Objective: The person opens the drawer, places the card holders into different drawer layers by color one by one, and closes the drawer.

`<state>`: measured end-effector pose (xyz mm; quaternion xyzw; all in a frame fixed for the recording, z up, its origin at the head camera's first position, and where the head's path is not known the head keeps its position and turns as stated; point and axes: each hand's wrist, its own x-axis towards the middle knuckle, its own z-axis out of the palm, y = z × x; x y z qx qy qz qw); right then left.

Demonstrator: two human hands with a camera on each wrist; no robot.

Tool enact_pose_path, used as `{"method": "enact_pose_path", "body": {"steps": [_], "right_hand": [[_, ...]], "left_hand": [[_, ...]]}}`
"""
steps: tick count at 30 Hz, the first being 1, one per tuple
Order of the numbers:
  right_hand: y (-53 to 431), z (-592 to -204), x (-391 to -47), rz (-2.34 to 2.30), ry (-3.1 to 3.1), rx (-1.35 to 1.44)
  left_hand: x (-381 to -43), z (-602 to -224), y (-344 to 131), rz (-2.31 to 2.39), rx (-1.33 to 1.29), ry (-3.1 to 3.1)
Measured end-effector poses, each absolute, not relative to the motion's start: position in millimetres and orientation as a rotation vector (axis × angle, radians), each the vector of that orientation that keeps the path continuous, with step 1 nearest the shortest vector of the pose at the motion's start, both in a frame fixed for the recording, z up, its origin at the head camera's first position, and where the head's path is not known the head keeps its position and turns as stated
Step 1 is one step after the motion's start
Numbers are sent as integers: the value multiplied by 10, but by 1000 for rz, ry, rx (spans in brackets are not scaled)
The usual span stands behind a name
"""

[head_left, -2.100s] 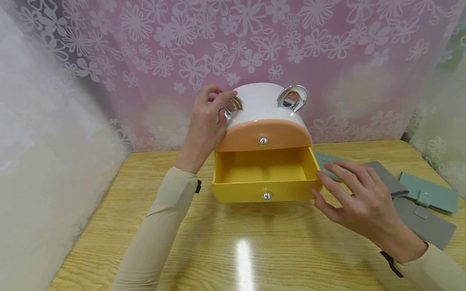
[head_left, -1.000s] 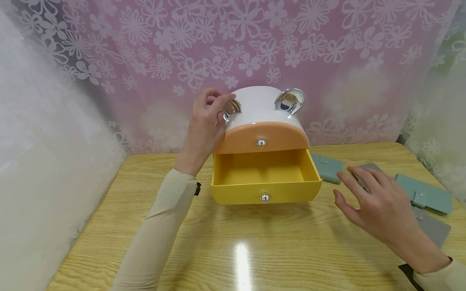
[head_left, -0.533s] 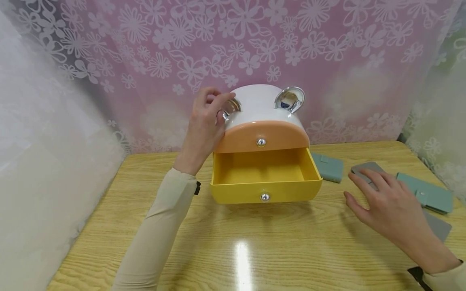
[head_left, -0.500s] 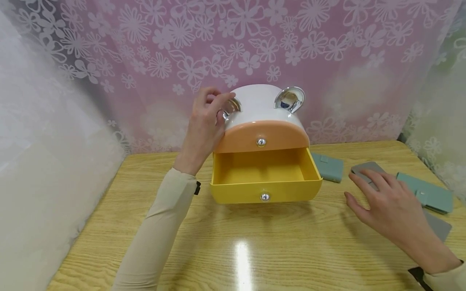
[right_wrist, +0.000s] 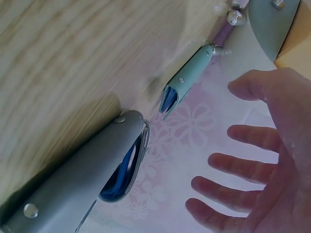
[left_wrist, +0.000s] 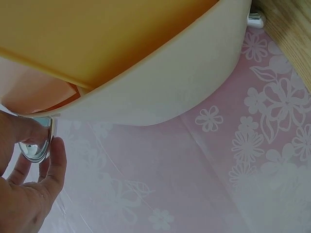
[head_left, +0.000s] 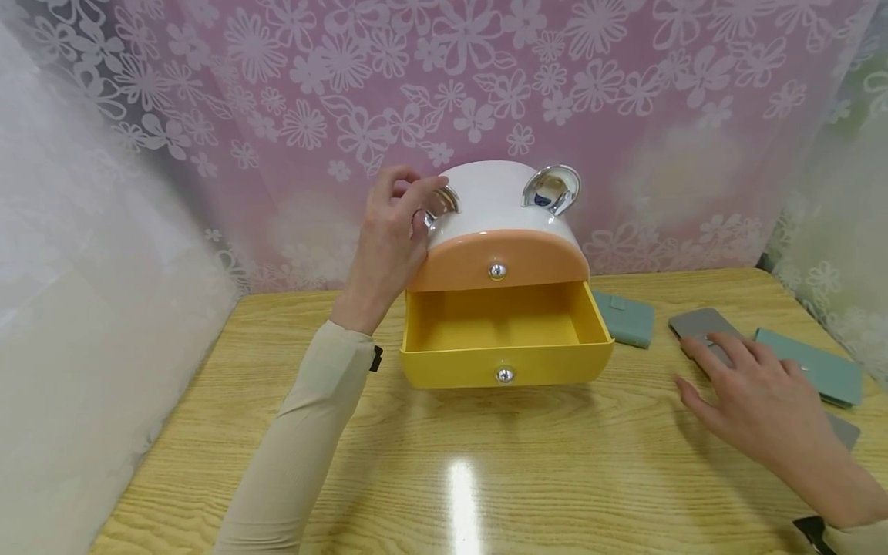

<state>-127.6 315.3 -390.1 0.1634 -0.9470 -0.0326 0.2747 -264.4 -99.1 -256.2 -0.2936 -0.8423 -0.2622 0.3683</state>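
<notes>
A small desktop drawer box (head_left: 489,189) has a white domed top, an orange upper drawer (head_left: 451,266) pushed in, and a yellow lower drawer (head_left: 444,370) pulled out with nothing inside. My left hand (head_left: 388,243) pinches the box's left silver ear (head_left: 447,200); the left wrist view shows thumb and fingers on either side of this ear (left_wrist: 36,151). Over to the right, my right hand (head_left: 770,405) hovers with spread fingers above a grey wallet (head_left: 701,320). The right wrist view shows its fingers apart from the wallets, holding nothing.
Beside the drawer lies a small teal wallet (head_left: 627,322). A longer teal wallet (head_left: 835,370) and another grey wallet (head_left: 845,432), partly hidden by my right hand, lie at the right. The wooden table (head_left: 312,462) meets a pink flowered curtain (head_left: 333,200) behind.
My right hand has moved away from the yellow drawer's right front corner, rightward to above the grey wallet. The left hand stays on the ear, and the drawer stays pulled out.
</notes>
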Motion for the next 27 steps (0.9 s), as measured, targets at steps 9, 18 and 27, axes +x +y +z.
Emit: {"method": "enact_pose_path", "body": {"steps": [9, 18, 27], "right_hand": [[3330, -3962, -1234, -208, -2778, 362], [3480, -3998, -1220, -251, -3058, 244], [3575, -4091, -1224, -206, -3051, 269]], "left_hand": [[-2648, -2556, -982, -684, -751, -2171], [-2649, -2566, -999, -676, -762, -2152], [-2657, -2574, -1001, -669, -764, -2150]]}}
